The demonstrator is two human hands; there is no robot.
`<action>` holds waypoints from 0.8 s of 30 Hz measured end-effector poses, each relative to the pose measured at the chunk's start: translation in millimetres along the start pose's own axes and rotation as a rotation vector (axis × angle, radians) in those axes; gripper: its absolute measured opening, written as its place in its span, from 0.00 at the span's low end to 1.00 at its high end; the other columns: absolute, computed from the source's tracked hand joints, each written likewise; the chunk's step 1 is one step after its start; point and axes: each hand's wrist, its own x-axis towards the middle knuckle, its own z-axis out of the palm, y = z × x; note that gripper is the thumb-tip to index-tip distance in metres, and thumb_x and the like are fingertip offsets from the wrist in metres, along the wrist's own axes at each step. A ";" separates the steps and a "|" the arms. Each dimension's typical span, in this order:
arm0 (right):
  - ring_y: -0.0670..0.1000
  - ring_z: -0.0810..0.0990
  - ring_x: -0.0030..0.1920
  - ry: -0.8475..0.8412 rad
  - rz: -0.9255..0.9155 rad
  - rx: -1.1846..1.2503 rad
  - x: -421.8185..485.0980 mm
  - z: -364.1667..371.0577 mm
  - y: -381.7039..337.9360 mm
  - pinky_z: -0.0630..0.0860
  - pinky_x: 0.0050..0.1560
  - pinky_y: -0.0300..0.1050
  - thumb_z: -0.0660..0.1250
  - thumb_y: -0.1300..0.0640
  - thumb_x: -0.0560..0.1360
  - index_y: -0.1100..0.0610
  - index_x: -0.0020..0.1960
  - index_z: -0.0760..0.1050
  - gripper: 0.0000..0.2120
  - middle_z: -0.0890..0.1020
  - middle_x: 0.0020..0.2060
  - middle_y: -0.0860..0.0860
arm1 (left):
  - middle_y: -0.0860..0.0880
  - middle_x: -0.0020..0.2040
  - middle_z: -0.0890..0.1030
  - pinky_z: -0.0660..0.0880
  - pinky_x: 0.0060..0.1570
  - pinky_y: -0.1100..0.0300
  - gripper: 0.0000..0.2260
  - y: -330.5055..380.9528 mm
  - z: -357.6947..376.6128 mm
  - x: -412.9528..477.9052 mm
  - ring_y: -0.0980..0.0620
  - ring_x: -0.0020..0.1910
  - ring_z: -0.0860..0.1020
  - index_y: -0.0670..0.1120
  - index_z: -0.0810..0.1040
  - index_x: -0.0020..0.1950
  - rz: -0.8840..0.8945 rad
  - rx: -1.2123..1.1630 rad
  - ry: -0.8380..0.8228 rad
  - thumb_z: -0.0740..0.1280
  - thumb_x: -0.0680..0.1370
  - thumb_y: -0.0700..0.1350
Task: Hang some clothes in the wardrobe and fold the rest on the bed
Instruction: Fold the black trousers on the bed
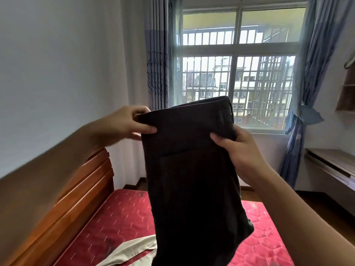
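Left hand, 9 o'clock of the waistband: thumb and fingers pinch its corner, arm lifted.
Dark trousers: held above the red mattress, hanging limp. Likely soft and light; best taken at the waistband corners.
Right hand, 3 o'clock: grips the opposite edge, forearm angled upward.

The dark trousers hang down the middle, held at the top by the left hand and right hand, and screen the mattress behind them. Left, open air runs to the headboard and wall. A beige garment covers the near left mattress. Right, red mattress lies bare; the surface stands far right.
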 end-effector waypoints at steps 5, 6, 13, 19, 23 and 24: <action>0.47 0.86 0.50 0.006 -0.103 -0.042 -33.4 -2.4 -20.3 0.81 0.47 0.38 0.73 0.55 0.76 0.45 0.55 0.81 0.09 0.87 0.50 0.49 | 0.41 0.60 0.83 0.82 0.50 0.55 0.17 -1.4 56.1 -47.0 0.43 0.58 0.83 0.45 0.80 0.63 0.174 -0.629 0.257 0.71 0.74 0.41; 0.48 0.86 0.51 0.030 -0.128 -0.029 -39.1 -2.4 -28.5 0.81 0.47 0.39 0.74 0.49 0.76 0.45 0.56 0.80 0.10 0.87 0.51 0.49 | 0.40 0.60 0.83 0.82 0.50 0.55 0.17 8.2 63.5 -54.2 0.44 0.58 0.83 0.44 0.79 0.64 0.209 -0.680 0.278 0.70 0.75 0.41; 0.52 0.86 0.52 0.087 -0.251 0.132 -56.4 3.6 -79.0 0.82 0.48 0.43 0.69 0.46 0.76 0.48 0.56 0.83 0.11 0.87 0.52 0.51 | 0.42 0.56 0.85 0.82 0.46 0.54 0.15 67.7 81.4 -80.2 0.46 0.55 0.84 0.43 0.76 0.65 0.330 -0.793 0.284 0.62 0.79 0.42; 0.52 0.85 0.40 0.088 0.038 0.106 -51.9 -26.8 -16.5 0.82 0.39 0.44 0.68 0.60 0.71 0.52 0.48 0.84 0.09 0.86 0.42 0.53 | 0.40 0.58 0.84 0.81 0.50 0.52 0.15 1.6 107.1 -42.3 0.44 0.56 0.83 0.40 0.76 0.65 0.181 -0.757 0.227 0.65 0.79 0.40; 0.52 0.84 0.46 0.090 0.270 -0.108 -65.4 -47.9 84.1 0.83 0.46 0.46 0.68 0.71 0.72 0.55 0.54 0.81 0.15 0.86 0.46 0.55 | 0.47 0.53 0.84 0.79 0.50 0.64 0.15 -97.9 133.5 -13.1 0.54 0.52 0.82 0.42 0.78 0.62 -0.028 -0.449 0.197 0.70 0.76 0.37; 0.50 0.84 0.46 0.062 0.339 -0.169 -74.0 -51.5 111.4 0.82 0.46 0.43 0.68 0.73 0.72 0.56 0.54 0.81 0.16 0.86 0.47 0.54 | 0.50 0.50 0.85 0.77 0.49 0.67 0.13 -127.8 142.3 -11.4 0.57 0.50 0.82 0.43 0.79 0.59 -0.075 -0.358 0.159 0.72 0.75 0.35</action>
